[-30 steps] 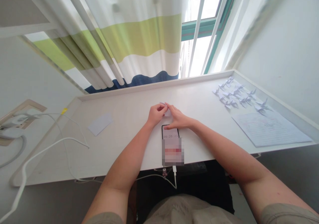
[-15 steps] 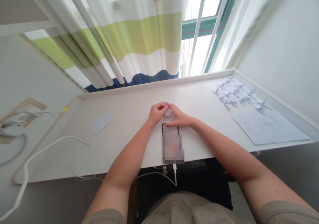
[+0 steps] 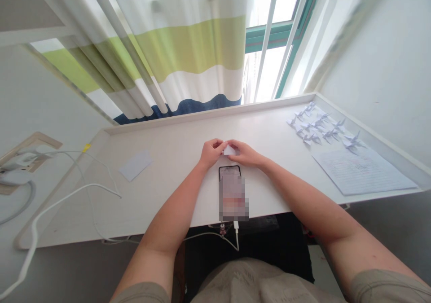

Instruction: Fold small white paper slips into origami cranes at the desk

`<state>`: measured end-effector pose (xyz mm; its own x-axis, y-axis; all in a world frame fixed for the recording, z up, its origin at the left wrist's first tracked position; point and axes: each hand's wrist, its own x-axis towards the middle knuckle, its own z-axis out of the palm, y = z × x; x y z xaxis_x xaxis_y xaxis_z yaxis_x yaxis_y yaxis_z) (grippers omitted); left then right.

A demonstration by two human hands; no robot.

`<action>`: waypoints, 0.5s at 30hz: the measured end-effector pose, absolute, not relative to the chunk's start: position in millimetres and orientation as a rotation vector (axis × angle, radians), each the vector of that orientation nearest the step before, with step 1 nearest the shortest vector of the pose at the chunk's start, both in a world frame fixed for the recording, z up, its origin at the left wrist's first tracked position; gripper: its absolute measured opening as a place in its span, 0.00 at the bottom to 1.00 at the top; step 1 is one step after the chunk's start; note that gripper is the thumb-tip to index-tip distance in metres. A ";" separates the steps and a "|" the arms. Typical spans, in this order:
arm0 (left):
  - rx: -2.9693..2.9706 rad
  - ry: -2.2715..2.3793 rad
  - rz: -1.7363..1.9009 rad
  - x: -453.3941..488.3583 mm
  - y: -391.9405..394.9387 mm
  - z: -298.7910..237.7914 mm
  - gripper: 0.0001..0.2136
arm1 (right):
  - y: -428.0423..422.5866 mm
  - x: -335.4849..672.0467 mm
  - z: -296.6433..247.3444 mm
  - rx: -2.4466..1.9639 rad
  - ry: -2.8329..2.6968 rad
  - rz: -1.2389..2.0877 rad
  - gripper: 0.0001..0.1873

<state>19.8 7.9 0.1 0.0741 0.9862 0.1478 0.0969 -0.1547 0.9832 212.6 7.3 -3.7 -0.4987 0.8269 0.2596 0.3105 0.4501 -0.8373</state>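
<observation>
- While both forearms reach in from the near edge of the counter (image 3: 171,159), the left hand (image 3: 212,153) and right hand (image 3: 248,153) meet over a small white paper (image 3: 230,151), which lies in the gap between them.
- The left grip is closed, its thumb and curled fingers pinching the paper at its left side.
- The right grip is arched around the paper's right side, thumb toward the person and fingers beyond; whether it presses or merely steadies, I cannot tell.
- From the left grip the paper lies to the right; from the right grip, to the left. Neither hand is clearly nearer, and in my judgement this place between the two sets of fingertips is the relation that counts.
- Its long axis cannot be made out, since fingers cover much of it.
- A phone (image 3: 230,178) lies just on the person's side of the paper, its length pointing away from the body.
- Folded paper birds (image 3: 331,132) stand well apart, at the far right.
</observation>
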 end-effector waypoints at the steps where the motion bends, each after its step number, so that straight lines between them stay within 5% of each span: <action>1: 1.431 1.150 1.219 19.8 7.7 0.8 0.16 | 7.2 212.3 -3.3 -0.941 -2.014 0.992 0.25; 7: 1.503 1.124 1.176 20.5 6.7 3.1 0.14 | 5.3 209.7 -0.8 -0.949 -1.920 1.078 0.29; 15: 1.502 1.196 1.178 17.6 8.2 1.6 0.14 | 6.1 215.1 -2.3 -0.849 -2.237 0.998 0.58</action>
